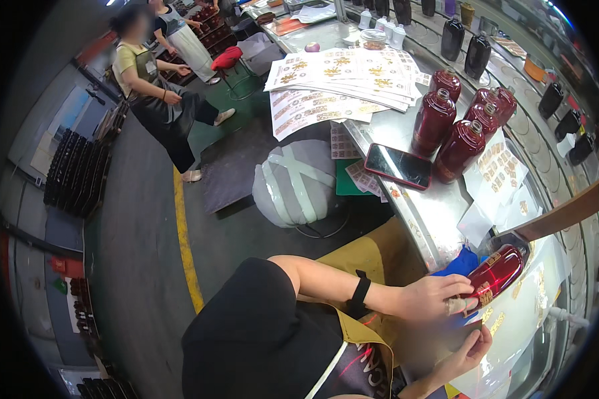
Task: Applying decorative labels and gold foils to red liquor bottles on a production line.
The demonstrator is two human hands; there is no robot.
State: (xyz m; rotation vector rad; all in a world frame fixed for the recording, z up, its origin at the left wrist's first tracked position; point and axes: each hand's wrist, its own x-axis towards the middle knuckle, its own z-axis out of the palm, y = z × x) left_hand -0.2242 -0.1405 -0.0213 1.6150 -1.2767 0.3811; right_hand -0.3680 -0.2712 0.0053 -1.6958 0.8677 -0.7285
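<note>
A dark red glass bottle [496, 271] lies tilted at the lower right, its neck toward the upper right and gold labels on its side. A thin red line of light crosses it. Curled around the bottle's base end are the fingers of my left hand [436, 296], with tape wrapped on one finger. Just below, my right hand [469, 354] has its thumb and fingers pinched together near a small dark flat piece that is too blurred to name. White sheets with gold stickers [536, 299] lie under and beside the bottle.
Several red bottles [434, 120] stand on the metal table beside a phone [398, 166] and stacked printed sheets [339, 83]. Dark bottles [478, 56] stand along the conveyor [512, 86]. A padded stool [294, 183] stands left of the table; a person [156, 90] is farther off.
</note>
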